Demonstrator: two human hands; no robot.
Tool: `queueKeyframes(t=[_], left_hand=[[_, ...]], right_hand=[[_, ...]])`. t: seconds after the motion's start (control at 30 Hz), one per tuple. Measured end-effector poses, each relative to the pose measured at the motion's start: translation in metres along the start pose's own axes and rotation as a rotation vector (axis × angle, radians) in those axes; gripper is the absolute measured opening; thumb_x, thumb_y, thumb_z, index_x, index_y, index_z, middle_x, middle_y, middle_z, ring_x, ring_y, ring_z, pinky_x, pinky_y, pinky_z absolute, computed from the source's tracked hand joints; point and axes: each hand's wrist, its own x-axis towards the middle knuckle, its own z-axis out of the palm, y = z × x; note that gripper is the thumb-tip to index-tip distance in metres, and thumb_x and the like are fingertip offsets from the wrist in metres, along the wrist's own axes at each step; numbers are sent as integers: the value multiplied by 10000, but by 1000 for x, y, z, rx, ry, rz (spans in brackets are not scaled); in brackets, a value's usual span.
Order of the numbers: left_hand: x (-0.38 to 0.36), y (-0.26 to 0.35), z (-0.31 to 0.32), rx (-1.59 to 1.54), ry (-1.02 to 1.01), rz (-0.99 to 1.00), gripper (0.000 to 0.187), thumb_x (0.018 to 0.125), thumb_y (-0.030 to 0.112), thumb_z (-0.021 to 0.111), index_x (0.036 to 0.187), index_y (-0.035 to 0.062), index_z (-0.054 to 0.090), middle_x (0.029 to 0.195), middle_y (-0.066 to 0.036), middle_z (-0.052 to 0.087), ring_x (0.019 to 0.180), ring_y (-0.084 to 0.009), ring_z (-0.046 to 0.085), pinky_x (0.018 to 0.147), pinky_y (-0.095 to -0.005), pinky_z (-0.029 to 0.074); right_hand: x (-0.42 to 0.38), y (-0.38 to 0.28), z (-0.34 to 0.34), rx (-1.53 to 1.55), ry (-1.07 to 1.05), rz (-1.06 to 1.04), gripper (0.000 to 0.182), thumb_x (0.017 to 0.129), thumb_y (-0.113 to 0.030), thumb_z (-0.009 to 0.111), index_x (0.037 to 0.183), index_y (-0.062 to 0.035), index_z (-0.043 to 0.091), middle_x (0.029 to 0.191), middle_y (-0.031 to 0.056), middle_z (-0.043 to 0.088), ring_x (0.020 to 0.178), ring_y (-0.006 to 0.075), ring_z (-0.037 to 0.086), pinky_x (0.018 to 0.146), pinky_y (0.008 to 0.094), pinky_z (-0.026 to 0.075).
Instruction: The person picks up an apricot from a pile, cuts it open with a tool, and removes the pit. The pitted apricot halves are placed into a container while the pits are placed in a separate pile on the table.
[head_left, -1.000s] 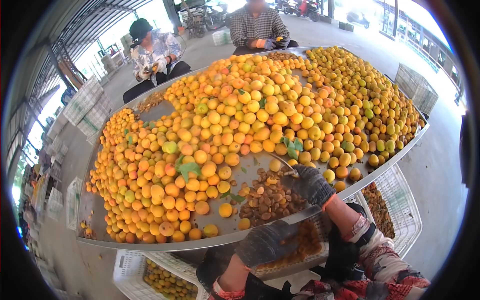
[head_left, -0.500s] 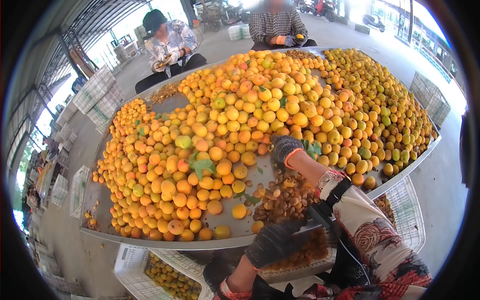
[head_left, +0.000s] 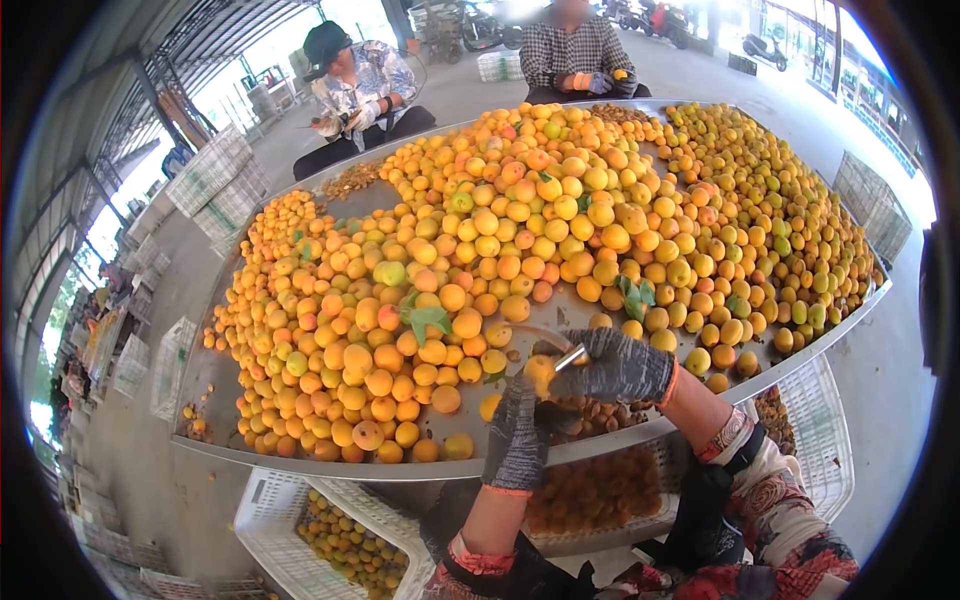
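Both hands wear dark grey knit gloves and meet at the near edge of a metal table [head_left: 330, 468] heaped with orange and yellow fruit [head_left: 350, 357]. My right hand [head_left: 618, 366] is closed round a small tool with a shiny metal end [head_left: 570, 358] and a thin curved part. Just left of it, my left hand [head_left: 517, 432] has its fingers pressed together against a single orange fruit [head_left: 540, 372], which touches the tool. Brown pits [head_left: 600, 417] lie on the table just beyond and below the hands.
Below the table edge stand a white crate of fruit [head_left: 262, 515], a container of orange-brown pieces [head_left: 600, 495] and another white crate [head_left: 825, 440]. Two people [head_left: 360, 85] [head_left: 578, 55] sit across the table. Stacked crates [head_left: 215, 185] stand at left.
My right hand has drawn back from the pile toward the table's near edge. My left hand has risen to meet it, and a fruit is now between them. The view has shifted slightly.
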Motion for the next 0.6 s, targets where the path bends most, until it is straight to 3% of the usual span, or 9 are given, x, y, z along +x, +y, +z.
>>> queueKeyframes(t=[0.07, 0.13, 0.27, 0.33, 0.37, 0.4, 0.47, 0.5, 0.6], left_hand=[[-6, 8, 3, -111, -29, -10, 484, 913, 449, 389, 1095, 15, 500, 971, -107, 593, 746, -164, 597, 630, -262, 468], [-9, 11, 4, -223, -58, -18, 465, 907, 439, 417, 1093, 21, 498, 951, -103, 590, 755, -170, 595, 645, -269, 474], [-5, 8, 7, -510, -2, 138, 384, 888, 313, 521, 1130, 20, 464, 880, -64, 591, 735, -159, 598, 648, -258, 499], [-3, 1, 3, -582, 6, 172, 371, 881, 293, 539, 1130, 28, 466, 866, -54, 587, 739, -150, 595, 637, -252, 496], [-2, -8, -1, -547, -25, 233, 367, 882, 257, 539, 1148, 16, 464, 954, -81, 575, 800, -171, 582, 700, -277, 491], [-1, -11, -2, -513, -57, 296, 365, 884, 222, 539, 1166, 3, 462, 1043, -108, 562, 860, -192, 569, 763, -303, 485], [0, -10, -1, -447, -20, 293, 348, 883, 196, 540, 1163, 3, 465, 1032, -98, 561, 862, -186, 566, 771, -302, 482], [0, -9, 0, -380, 16, 291, 332, 882, 171, 541, 1160, 4, 468, 1022, -88, 560, 864, -181, 562, 780, -302, 478], [-1, -2, 4, -520, -14, 296, 319, 873, 185, 560, 1141, 24, 496, 1011, -56, 563, 841, -138, 556, 753, -265, 474]], right_hand=[[-11, -10, 4, -32, -8, -25, 593, 742, -248, 718, 1246, -65, 463, 963, 55, 617, 892, 118, 548, 786, 271, 447], [-15, -3, 9, -11, 116, -153, 601, 767, -235, 693, 1274, -61, 424, 1033, 75, 599, 927, 131, 547, 809, 277, 443], [-36, -2, 23, 121, 245, -324, 574, 804, -155, 645, 1300, -46, 378, 1102, 111, 569, 958, 148, 553, 819, 292, 450], [-45, 14, 50, 232, 563, -680, 420, 813, -78, 607, 1190, 16, 447, 916, 85, 607, 710, 149, 590, 635, 275, 491], [-56, 14, 52, -64, 565, -583, 366, 821, -90, 599, 1145, 30, 479, 864, 121, 621, 753, 218, 623, 651, 312, 496], [-60, 13, 57, -62, 565, -580, 366, 821, -90, 599, 1145, 30, 479, 864, 121, 621, 753, 218, 623, 651, 312, 496], [-63, 11, 68, -230, 562, -517, 347, 814, -25, 590, 1142, 24, 489, 1049, 178, 582, 941, 253, 594, 758, 333, 483], [-58, 16, 72, -396, 687, -601, 309, 794, -20, 600, 1092, 20, 524, 957, 191, 600, 876, 328, 603, 727, 356, 492], [-53, 16, 74, -498, 679, -650, 322, 787, -17, 593, 1096, 28, 514, 916, 199, 605, 836, 356, 602, 714, 373, 492]])
